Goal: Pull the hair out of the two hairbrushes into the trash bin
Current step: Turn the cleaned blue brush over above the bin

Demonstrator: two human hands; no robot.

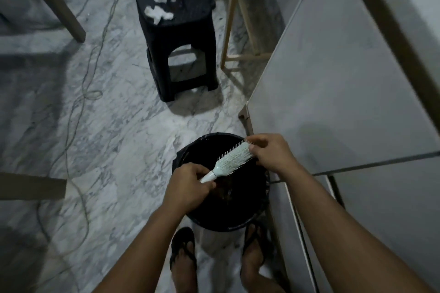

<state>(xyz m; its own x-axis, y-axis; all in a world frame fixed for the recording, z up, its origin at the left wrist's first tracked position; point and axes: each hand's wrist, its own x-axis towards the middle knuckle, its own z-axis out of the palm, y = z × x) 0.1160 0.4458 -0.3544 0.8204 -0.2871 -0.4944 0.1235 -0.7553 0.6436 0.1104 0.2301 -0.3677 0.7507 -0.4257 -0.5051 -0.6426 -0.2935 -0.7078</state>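
Observation:
A pale mint hairbrush [229,159] is held level over the black trash bin [190,150], bristles facing up and away. My left hand [188,185] is shut on its white handle. My right hand [269,152] pinches at the bristles on the brush's far tip. A dark brownish clump of hair [223,190] hangs or lies just below the brush inside the bin. Only one hairbrush is in view.
A black plastic stool [178,38] with crumpled white tissues and a cream tube stands ahead. A grey cabinet [333,78] runs along the right, close to the bin. Cables [78,102] trail across the marble floor at left. My sandalled feet [183,254] flank the bin.

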